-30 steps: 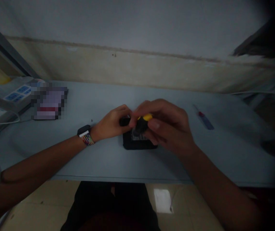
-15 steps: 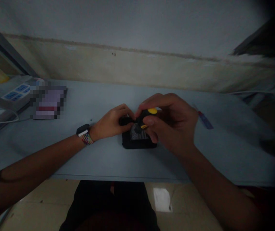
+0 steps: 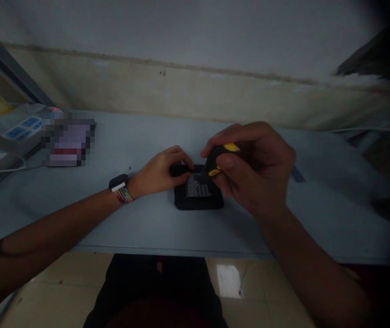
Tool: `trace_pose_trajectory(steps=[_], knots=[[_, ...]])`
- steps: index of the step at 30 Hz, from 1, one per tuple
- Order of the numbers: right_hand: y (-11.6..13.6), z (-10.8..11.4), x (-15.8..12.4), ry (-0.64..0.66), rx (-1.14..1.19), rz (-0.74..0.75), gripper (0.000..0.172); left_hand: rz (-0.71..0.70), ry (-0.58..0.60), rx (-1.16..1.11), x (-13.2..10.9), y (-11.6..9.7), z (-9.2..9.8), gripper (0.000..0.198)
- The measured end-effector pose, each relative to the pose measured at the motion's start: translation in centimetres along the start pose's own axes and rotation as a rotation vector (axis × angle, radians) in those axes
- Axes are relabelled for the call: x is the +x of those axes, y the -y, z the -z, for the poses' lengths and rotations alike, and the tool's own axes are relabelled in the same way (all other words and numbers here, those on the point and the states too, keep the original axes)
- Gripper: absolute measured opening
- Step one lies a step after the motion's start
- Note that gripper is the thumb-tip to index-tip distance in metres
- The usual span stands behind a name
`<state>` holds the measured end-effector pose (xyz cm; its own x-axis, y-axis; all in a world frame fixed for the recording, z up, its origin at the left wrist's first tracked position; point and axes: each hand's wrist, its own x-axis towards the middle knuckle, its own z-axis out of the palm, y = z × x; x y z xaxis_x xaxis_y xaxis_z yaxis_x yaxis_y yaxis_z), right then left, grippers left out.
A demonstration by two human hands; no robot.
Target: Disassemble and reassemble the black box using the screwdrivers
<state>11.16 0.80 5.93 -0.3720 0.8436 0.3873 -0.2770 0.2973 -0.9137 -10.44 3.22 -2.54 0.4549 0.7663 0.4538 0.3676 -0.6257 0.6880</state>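
A flat black box (image 3: 199, 203) with a pale printed label lies on the table in front of me. My left hand (image 3: 162, 171) is closed on its left far corner, thumb near the label. In my right hand (image 3: 253, 171) is a screwdriver (image 3: 212, 161) with a black and yellow handle, gripped between thumb and fingers. It is tilted over the right part of the box; its tip cannot be made out. To the left of my left hand lies a tiny dark piece (image 3: 130, 168), possibly a screw.
On the left a phone-like object (image 3: 70, 143), partly pixelated, lies beside a white power strip (image 3: 27, 128) and cables. A blue strip-like item (image 3: 297, 174) lies partly behind my right hand. A wall (image 3: 181, 93) rises behind the table (image 3: 130, 228).
My right hand has moved right and slightly away from me with the screwdriver, uncovering more of the label. My left hand stays on the box.
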Motion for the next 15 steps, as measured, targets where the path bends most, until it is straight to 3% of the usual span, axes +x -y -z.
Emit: trace_pose_trajectory(steps=[6,15], knots=[[-0.8,0.1,0.5,0.004,-0.124,0.178,0.018,-0.022,-0.002,0.008,0.0,0.1,0.0,0.019],[-1.1,-0.1,0.6,0.066,-0.081,0.202,0.019,-0.039,-0.034,-0.009,-0.1,0.2,-0.1,0.019]])
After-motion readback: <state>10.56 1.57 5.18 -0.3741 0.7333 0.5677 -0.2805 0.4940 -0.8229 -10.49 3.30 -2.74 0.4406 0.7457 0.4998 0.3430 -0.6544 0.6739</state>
